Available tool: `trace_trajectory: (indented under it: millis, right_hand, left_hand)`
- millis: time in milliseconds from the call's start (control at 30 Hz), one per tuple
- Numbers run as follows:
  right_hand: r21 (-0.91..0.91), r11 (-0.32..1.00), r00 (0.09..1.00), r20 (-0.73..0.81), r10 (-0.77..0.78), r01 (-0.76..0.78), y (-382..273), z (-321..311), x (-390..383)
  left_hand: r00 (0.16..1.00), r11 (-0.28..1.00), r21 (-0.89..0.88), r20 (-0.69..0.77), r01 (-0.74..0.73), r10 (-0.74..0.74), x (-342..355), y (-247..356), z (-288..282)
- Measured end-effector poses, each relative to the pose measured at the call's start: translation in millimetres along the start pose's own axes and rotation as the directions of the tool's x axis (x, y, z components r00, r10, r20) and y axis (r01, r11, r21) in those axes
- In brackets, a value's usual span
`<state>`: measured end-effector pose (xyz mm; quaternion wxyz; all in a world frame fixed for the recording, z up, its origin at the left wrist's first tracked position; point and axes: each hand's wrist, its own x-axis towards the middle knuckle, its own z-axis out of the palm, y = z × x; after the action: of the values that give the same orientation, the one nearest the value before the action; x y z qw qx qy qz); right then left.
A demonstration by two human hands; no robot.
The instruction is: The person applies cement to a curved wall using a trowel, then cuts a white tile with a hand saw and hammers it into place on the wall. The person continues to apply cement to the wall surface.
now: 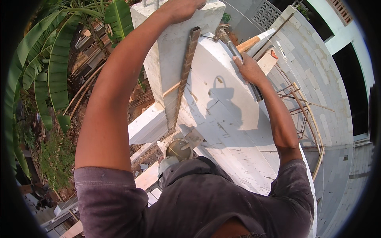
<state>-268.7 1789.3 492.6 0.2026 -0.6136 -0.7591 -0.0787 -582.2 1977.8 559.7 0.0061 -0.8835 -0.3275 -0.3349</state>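
My right hand (251, 70) is closed around the grey handle of a hammer (232, 47). The hammer's head points away from me, near the far end of a white block wall (222, 115). At the top edge my left hand (182, 8) lies over the top of a pale concrete column (174, 47). Its fingers look curled, and the frame's edge cuts off part of them; whatever they hold is hidden. A rusty square metal tube (185, 75) stands along the column's right face, between my two arms.
Below me, a bucket (178, 150) with grey contents stands beside the wall. Wooden boards (248, 44) jut out past the wall's far right end, above bamboo and metal scaffolding (305, 115). Banana leaves (59, 59) and timber scraps (85, 51) fill the left.
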Motion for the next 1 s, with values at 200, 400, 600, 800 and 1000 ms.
trace_trajectory:
  millis: [200,400,600,800,1000]
  right_hand:
    - [0.436,0.856,0.947,-0.023,0.319,-0.278,-71,-88,21]
    - [0.16,0.982,0.968,0.243,0.062,-0.103,-2,-19,13]
    - [0.63,0.769,0.982,-0.06,0.181,-0.104,-71,-116,52]
    - [0.164,0.947,0.895,0.402,0.192,-0.277,-28,-56,30]
    - [0.552,0.818,0.982,0.004,0.191,-0.162,-47,-81,61]
  left_hand:
    - [0.998,0.99,0.123,0.024,-0.067,0.064,-10,-10,-12]
    - [0.986,0.988,0.093,-0.102,-0.123,0.132,0,-20,11]
    - [0.993,0.995,0.059,0.084,0.079,-0.084,-15,6,-34]
    - [0.994,0.995,0.039,-0.073,0.088,-0.085,-2,-7,-10]
    - [0.995,0.975,0.222,0.098,0.009,-0.031,-12,-14,-29]
